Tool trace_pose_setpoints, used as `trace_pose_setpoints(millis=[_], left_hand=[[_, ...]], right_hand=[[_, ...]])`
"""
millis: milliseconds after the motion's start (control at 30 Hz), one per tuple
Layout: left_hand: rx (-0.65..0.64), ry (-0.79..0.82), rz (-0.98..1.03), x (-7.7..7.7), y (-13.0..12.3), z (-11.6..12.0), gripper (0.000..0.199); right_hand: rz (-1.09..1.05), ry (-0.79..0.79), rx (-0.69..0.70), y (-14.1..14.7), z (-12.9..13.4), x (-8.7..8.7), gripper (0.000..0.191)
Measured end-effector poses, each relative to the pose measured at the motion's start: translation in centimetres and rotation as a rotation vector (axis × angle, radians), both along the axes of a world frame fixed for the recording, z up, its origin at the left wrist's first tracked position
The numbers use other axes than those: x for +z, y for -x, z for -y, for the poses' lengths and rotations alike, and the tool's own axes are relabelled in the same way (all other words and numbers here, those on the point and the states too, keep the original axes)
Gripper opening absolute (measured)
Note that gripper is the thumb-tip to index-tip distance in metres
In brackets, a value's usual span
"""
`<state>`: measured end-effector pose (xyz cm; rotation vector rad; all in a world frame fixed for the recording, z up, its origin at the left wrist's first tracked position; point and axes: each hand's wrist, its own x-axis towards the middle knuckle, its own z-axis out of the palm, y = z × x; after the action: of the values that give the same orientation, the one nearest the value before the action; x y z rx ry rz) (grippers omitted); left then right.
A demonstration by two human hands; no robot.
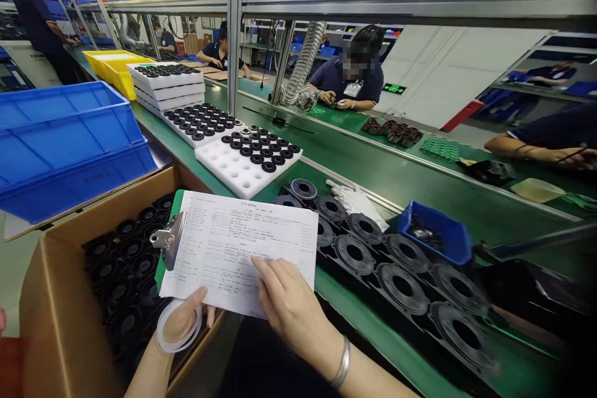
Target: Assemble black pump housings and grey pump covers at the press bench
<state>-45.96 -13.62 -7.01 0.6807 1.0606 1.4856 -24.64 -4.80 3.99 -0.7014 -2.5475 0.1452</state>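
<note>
Tabletop (pixel 321 175), one, green, long, running from far left to near right. Carton (pixel 51 317), one, beside the tabletop's near edge, stocked with black parts (pixel 125 270). Crates (pixel 65 130), blue, nested, left of the tabletop. Large rings (pixel 339 252), black, in rows along the near edge toward the right corner. Foam trays (pixel 226 168), white, some stacked, set along the tabletop's left half; the front one is part loaded, holes showing toward its left corner. Clipboard (pixel 177 199), one, green, held before the near edge between carton and large rings, clip at left, bearing a printed sheet (pixel 233 242). Bin (pixel 448 252), blue, small, behind the large rings. Glove (pixel 359 199), white, just beside them. Right hand (pixel 291 298), gripping nothing, index finger extended to mid-sheet; by that position, reading seems partway, upper lines perhaps covered, lower ones left. Left hand (pixel 198 308), grasping the clipboard's lower edge, thumb on the sheet. Pale hoop (pixel 161 329), around the left wrist. Bangle (pixel 344 364), metal, right wrist. Small rings (pixel 272 168), black, in the foam trays.
</note>
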Motion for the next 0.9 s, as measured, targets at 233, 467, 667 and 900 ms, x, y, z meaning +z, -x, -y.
trace_pose_setpoints(millis=[233, 467, 667, 900], left_hand=[[-0.009, -0.012, -0.014, 0.4, -0.2, -0.1, 0.051], [0.019, -0.012, -0.004, 0.4, 0.0, 0.0, 0.05], [0.001, -0.006, 0.008, -0.1, 0.0, -0.1, 0.048], [0.013, 0.003, 0.016, 0.3, -0.3, -0.2, 0.052]], right_hand=[[-0.029, -0.011, 0.005, 0.6, 0.0, -0.6, 0.048], [0.04, -0.068, -0.103, 0.9, 0.3, -0.6, 0.047], [0.107, -0.089, -0.128, 1.2, 0.2, -0.7, 0.046], [0.171, -0.112, -0.143, 1.2, 0.1, -0.9, 0.048]])
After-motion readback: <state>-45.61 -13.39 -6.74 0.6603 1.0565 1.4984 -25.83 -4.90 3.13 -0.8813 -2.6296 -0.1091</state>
